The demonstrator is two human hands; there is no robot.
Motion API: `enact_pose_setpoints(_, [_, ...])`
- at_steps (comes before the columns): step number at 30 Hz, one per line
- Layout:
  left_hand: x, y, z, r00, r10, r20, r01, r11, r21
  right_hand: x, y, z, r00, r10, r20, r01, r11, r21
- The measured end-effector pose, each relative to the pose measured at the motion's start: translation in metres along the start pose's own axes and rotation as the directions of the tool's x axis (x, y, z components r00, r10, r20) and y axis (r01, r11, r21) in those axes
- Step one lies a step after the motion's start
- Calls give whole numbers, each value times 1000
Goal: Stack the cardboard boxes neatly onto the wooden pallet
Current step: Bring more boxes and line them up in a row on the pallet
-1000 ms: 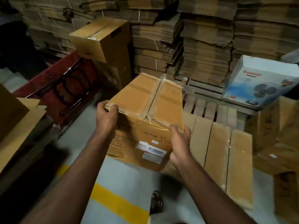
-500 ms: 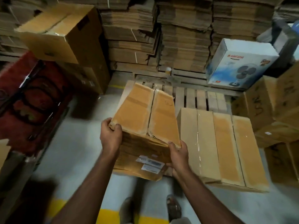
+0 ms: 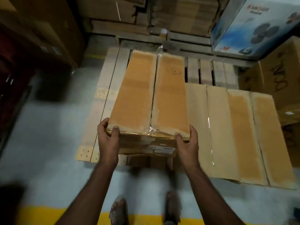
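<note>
Cardboard box (image 3: 151,96), fingers (image 3: 115,131) gripping near corners, runs lengthwise away over pallet (image 3: 103,95).

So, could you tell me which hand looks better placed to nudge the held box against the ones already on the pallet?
Left, probably. The left hand grips the taped brown cardboard box on the side away from the two flat cardboard boxes on the wooden pallet, so it can push towards them.
</note>
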State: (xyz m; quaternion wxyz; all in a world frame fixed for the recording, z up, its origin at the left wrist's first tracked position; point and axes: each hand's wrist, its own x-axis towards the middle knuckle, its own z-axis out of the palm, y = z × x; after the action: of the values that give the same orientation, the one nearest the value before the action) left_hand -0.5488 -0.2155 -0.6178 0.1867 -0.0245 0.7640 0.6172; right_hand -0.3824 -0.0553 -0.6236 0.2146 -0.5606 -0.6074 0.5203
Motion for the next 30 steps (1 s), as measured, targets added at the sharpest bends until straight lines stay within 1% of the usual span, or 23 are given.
enact_pose_setpoints(5, [-6, -56, 8, 993, -105, 45, 105, 994, 11, 29, 39, 3, 999, -19, 42, 21, 999, -38])
enact_pose_setpoints(8, [-11, -77, 8, 993, -110, 52, 109, 994, 29, 28, 61, 0, 999, 3, 53, 0, 998, -58])
enact_pose_setpoints(12, [-11, -97, 2, 993, -106, 59, 102, 992, 74, 8, 93, -6, 994, 38, 106, -24, 992, -127])
enact_pose_setpoints(16, [-20, -120, -8, 974, -160, 162, 138, 981, 136, -2, 113, -12, 995, 52, 82, -40, 989, -141])
enact_pose_setpoints(18, [-27, -132, -12, 961, -188, 202, 154, 973, 174, -2, 128, -15, 995, 65, 78, -50, 983, -177])
enact_pose_setpoints(21, [-31, -144, -18, 958, -220, 183, 183, 963, 199, -12, 138, -20, 990, 87, 115, -52, 961, -273])
enact_pose_setpoints(23, [-30, -151, -23, 957, -224, 183, 189, 964, 188, -21, 137, -23, 985, 104, 137, -57, 949, -309])
enact_pose_setpoints(26, [-29, -157, -25, 951, -223, 213, 181, 963, 202, -26, 146, -25, 984, 89, 155, -29, 935, -353])
enact_pose_setpoints(30, [-30, -161, -30, 949, -234, 213, 183, 955, 233, -34, 155, -19, 984, 99, 149, -32, 916, -401])
